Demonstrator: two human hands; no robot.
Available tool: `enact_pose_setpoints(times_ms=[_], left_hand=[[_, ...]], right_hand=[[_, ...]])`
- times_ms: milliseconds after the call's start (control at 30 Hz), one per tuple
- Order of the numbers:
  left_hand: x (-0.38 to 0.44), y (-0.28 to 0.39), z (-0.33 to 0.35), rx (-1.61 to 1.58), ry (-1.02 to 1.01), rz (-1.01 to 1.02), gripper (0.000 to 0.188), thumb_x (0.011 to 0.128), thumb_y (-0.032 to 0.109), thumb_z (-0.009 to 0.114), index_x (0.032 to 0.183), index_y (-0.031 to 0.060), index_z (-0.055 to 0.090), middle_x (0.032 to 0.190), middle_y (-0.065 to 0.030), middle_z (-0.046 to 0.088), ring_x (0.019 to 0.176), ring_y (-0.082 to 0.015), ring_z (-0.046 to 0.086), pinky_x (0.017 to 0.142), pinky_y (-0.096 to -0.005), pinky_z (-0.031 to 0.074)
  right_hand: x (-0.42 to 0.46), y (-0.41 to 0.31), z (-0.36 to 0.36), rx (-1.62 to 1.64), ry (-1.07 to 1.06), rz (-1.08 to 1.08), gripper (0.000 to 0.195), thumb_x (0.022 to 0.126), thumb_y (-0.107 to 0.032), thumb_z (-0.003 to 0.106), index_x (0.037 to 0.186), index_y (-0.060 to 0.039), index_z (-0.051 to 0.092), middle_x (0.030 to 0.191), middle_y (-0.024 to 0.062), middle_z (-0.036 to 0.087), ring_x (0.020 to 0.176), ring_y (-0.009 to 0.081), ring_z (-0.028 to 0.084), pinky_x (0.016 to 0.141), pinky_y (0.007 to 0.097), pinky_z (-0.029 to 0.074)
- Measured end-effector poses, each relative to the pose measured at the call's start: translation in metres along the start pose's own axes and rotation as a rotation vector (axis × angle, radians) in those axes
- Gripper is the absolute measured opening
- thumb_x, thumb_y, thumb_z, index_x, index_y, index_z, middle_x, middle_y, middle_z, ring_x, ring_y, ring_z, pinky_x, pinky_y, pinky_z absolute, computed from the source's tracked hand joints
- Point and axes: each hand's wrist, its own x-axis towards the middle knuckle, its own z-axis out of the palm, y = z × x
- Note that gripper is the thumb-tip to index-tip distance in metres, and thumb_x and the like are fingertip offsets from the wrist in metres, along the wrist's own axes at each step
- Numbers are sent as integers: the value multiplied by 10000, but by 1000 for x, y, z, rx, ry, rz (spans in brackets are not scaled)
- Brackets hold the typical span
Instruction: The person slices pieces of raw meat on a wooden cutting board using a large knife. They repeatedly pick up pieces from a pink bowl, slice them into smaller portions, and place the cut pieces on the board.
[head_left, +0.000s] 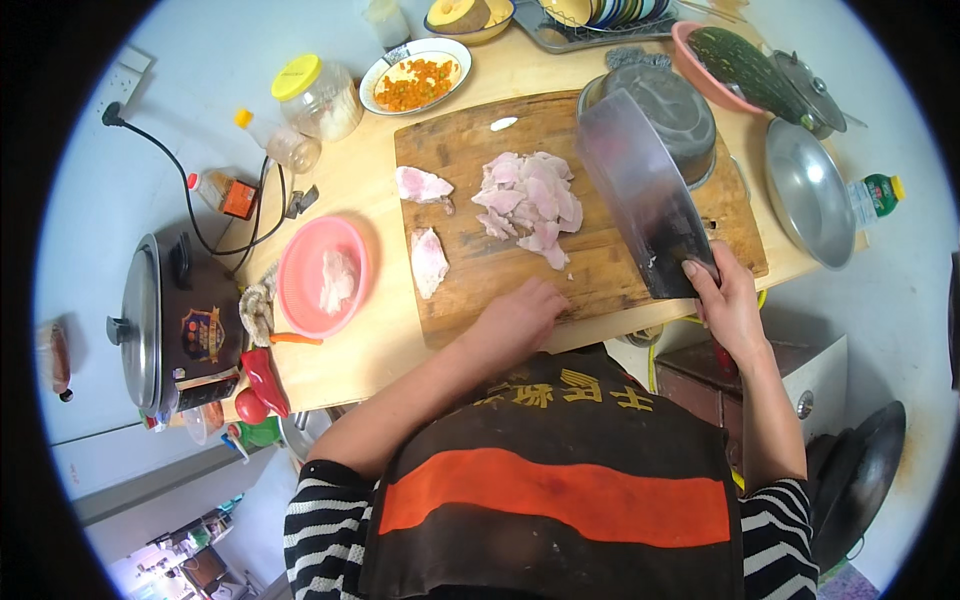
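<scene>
My right hand (724, 307) grips a wide-bladed cleaver (637, 195), whose red handle (724, 358) shows below my fist. The blade is raised over the right part of a wooden cutting board (465, 300). A pile of sliced pale meat (529, 196) lies mid-board. Two larger meat pieces, one upper (422, 184) and one lower (429, 262), are at the board's left side. My left hand (525, 311) is at the near edge of the board, below the pile, its fingers bent. Nothing shows in it, but its palm is hidden.
A pink basket (285, 300) holding a lump of meat (339, 281) stands left of the board. An upturned metal basin (652, 112) covers the far right corner. Further out are a plate of diced orange food (416, 84), a steel bowl (810, 195) and an electric cooker (187, 330).
</scene>
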Motion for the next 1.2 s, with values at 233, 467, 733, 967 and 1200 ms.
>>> enact_pose_setpoints(times_ms=[233,467,733,967,1200], left_hand=[[44,-39,-42,-332,556,-385,287,921,154,660,1173,16,662,1082,-211,674,970,-332,655,867,-406,526],[-25,-74,-92,54,243,-1058,537,879,402,704,1185,-37,656,1090,-206,690,996,-300,677,851,-394,531],[-54,-90,-40,-331,612,-885,456,792,53,819,1090,26,475,902,-99,640,862,-159,640,728,-296,520],[-56,-41,-59,-1553,861,-454,438,879,-110,650,1258,69,525,1144,-84,657,1150,-231,619,999,-357,539],[-56,-21,-61,-1682,802,-183,326,895,-78,656,1177,68,584,1151,-71,679,1153,-194,628,1009,-340,505]], right_hand=[[-4,-2,0,145,7,87,81,996,-87,586,1033,-17,572,649,-22,523,488,48,392,451,251,311],[-1,-2,4,435,-144,148,126,999,-82,576,1103,-12,563,816,27,599,448,62,435,392,217,357],[13,-22,25,486,-255,163,172,979,-57,598,1138,-7,556,844,37,617,455,74,462,399,232,381],[16,-35,33,621,-354,245,386,881,-12,668,1232,-40,509,768,32,573,455,93,492,393,256,404],[9,-57,36,732,-377,345,521,896,-31,646,1370,-74,434,795,36,568,441,111,491,382,272,430]])
